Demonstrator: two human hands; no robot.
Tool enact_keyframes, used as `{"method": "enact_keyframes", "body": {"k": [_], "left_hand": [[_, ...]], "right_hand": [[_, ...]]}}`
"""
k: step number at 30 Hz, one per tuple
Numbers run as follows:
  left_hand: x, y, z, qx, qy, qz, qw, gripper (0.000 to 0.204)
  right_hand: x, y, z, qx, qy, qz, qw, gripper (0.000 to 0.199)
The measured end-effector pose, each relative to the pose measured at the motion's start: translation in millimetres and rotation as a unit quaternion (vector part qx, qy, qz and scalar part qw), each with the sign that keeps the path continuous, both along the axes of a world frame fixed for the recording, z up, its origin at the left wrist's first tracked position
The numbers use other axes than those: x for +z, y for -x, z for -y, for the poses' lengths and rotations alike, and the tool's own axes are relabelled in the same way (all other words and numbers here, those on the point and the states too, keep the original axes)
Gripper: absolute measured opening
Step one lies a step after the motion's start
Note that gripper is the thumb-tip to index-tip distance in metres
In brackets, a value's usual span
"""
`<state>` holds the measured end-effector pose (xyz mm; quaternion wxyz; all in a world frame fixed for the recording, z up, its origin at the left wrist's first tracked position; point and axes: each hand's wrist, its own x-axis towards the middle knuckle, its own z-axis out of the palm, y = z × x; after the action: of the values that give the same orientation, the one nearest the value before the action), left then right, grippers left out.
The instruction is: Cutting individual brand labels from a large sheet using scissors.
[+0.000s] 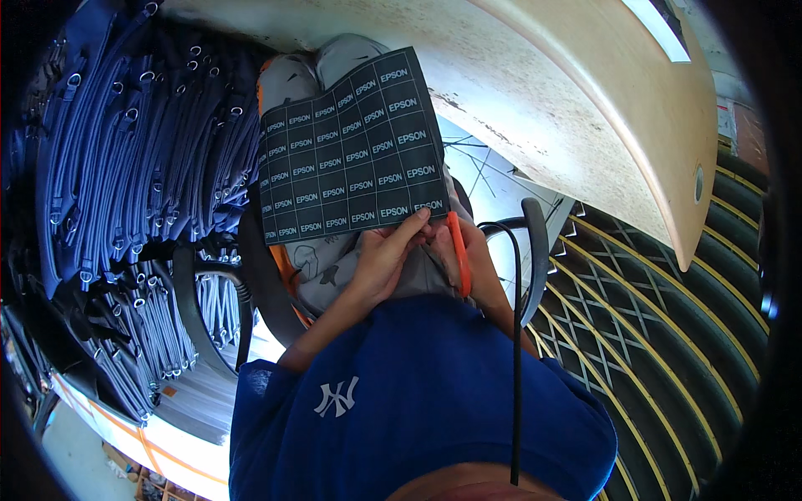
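Note:
A black sheet (351,179) with a white grid and repeated pale printing lies across my lap. My left hand (388,255) pinches its near edge towards the right corner, the thumb on top and the fingers underneath. Close beside it, my right hand (464,255) is closed around scissors with orange handles (459,250). The scissors' blades are hidden from sight. Both hands nearly meet at the sheet's near right corner.
Many dark blue straps with metal rings (117,159) hang in stacks at the left. A worn cream table (535,92) curves across the far right. Black chair armrests (535,259) flank me. A black cable (516,359) hangs in front. A folding metal gate (652,334) stands at the right.

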<state>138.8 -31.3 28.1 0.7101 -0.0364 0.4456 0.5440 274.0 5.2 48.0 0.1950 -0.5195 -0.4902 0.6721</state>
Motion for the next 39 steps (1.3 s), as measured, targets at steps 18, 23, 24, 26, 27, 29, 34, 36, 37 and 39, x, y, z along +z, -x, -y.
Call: {"method": "enact_keyframes", "body": {"k": [18, 23, 24, 26, 27, 29, 34, 36, 37, 39], "left_hand": [[6.7, -2.9, 3.5, 0.003, -0.105, -0.147, 0.983, 0.024], [15.3, 2.6, 4.9, -0.030, -0.090, -0.165, 0.982, 0.024], [18.2, 5.1, 4.9, -0.063, -0.050, -0.139, 0.987, 0.025], [18.8, 10.2, 7.1, -0.096, -0.011, -0.113, 0.989, 0.026], [17.3, 13.4, 9.1, -0.103, 0.006, -0.059, 0.993, 0.029], [17.1, 22.8, 15.9, -0.110, 0.023, -0.003, 0.994, 0.031], [52.2, 87.6, 45.3, -0.394, -0.052, -0.177, 0.900, 0.033], [77.3, 116.7, 32.1, -0.481, -0.143, -0.274, 0.820, 0.033], [79.5, 123.3, 21.3, -0.429, -0.147, -0.321, 0.832, 0.035], [69.1, 128.7, -27.6, -0.332, -0.230, -0.439, 0.803, 0.042]], "right_hand": [[15.4, -2.4, -10.3, 0.084, 0.008, -0.056, 0.995, 0.061], [6.0, -12.3, -9.3, 0.096, 0.015, -0.049, 0.994, 0.058], [5.6, -15.9, -10.6, 0.118, 0.018, 0.003, 0.993, 0.054], [6.0, -17.2, -10.9, 0.138, 0.021, 0.055, 0.989, 0.049], [7.6, -16.8, -9.9, 0.124, 0.021, 0.034, 0.992, 0.047], [9.1, -19.1, -8.4, 0.108, 0.020, 0.015, 0.994, 0.045], [12.4, -19.9, -10.1, 0.159, -0.053, 0.085, 0.982, 0.041], [10.6, -23.8, -8.9, 0.162, -0.053, 0.078, 0.982, 0.041], [5.8, -24.2, -9.6, 0.168, -0.053, 0.070, 0.982, 0.042], [16.6, -31.8, -10.1, 0.169, -0.050, 0.095, 0.980, 0.043]]}}
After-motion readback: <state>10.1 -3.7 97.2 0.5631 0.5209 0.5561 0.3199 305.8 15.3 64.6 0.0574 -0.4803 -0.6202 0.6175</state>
